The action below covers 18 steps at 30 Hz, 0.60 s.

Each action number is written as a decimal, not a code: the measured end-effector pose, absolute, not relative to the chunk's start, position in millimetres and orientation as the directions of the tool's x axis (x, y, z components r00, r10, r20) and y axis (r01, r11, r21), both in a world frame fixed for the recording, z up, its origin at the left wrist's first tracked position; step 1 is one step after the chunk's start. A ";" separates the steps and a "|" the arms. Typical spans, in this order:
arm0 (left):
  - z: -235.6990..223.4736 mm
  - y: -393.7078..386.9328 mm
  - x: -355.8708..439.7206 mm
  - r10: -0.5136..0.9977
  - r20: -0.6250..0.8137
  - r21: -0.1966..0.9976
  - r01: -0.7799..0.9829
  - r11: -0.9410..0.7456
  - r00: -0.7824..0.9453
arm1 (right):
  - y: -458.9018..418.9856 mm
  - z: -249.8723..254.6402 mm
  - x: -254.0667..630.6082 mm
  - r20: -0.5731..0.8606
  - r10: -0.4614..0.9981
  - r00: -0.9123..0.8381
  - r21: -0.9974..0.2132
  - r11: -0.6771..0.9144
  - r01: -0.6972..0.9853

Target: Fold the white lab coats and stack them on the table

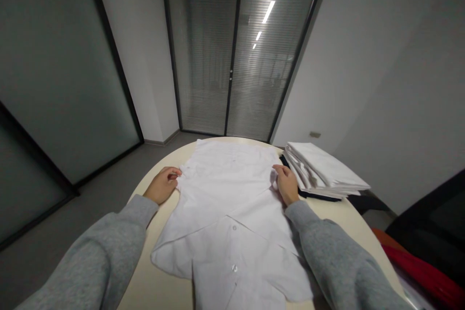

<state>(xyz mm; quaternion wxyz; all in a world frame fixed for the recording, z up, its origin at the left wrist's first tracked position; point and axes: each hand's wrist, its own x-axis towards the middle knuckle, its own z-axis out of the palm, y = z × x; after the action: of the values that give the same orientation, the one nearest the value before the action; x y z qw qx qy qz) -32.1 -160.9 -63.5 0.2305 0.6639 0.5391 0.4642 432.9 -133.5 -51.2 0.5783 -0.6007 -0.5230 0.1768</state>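
A: Head view. White shirt (225, 189) lies between our fingers. Left fingers (174, 171) narrow, pinching its edge; right fingers (279, 170) at the opposite edge, pinch hidden, so we can't tell.

B: Our risks?

A: Uneven pull could skew the cloth; swinging wide, our right fingers could knock the folded stack (329, 169) just outside them.

B: Room?

A: Bare surface (172, 156) outside our left fingers, its rim near. Beyond both, cloth reaches almost to the far rim.

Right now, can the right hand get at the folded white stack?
Probably yes: the right hand is at the edge of the white shirt, the folded white stack sits close beside it, and nothing visible stands between them.
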 end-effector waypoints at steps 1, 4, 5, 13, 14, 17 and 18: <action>-63.5 -161.5 -31.4 0.925 0.379 0.790 0.522 -0.322 -0.002 | -136.1 -47.4 432.4 0.421 0.821 0.386 -0.864 0.233 0.446; -63.3 -163.0 -29.5 0.911 0.409 0.706 0.616 -0.350 0.050 | -145.1 -37.6 430.7 0.579 0.767 0.276 -0.734 0.343 0.586; -63.2 -163.3 -29.2 0.906 0.416 0.672 0.647 -0.360 0.072 | -147.2 -35.9 430.2 0.629 0.751 0.202 -0.650 0.365 0.666; -64.2 -163.6 -31.7 0.890 0.436 0.603 0.690 -0.401 0.135 | -137.4 -55.9 437.0 0.476 0.869 0.139 -0.366 0.051 0.929; -64.7 -163.5 -32.1 0.891 0.434 0.611 0.684 -0.400 0.134 | -137.0 -58.8 438.0 0.463 0.875 0.146 -0.346 0.027 0.938; -65.7 -161.2 -32.8 0.899 0.424 0.647 0.660 -0.382 0.105 | -140.1 -62.2 437.5 0.458 0.876 0.152 -0.287 -0.016 0.958; -65.5 -160.2 -32.7 0.902 0.422 0.659 0.652 -0.375 0.093 | -141.9 -61.9 436.3 0.464 0.874 0.148 -0.269 -0.021 0.963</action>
<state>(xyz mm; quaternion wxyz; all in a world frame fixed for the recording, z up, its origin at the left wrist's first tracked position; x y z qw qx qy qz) -32.7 -160.2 -65.5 0.1540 0.7229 0.5373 0.4061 436.3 -141.9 -61.9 0.2662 -0.7094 -0.6472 -0.0839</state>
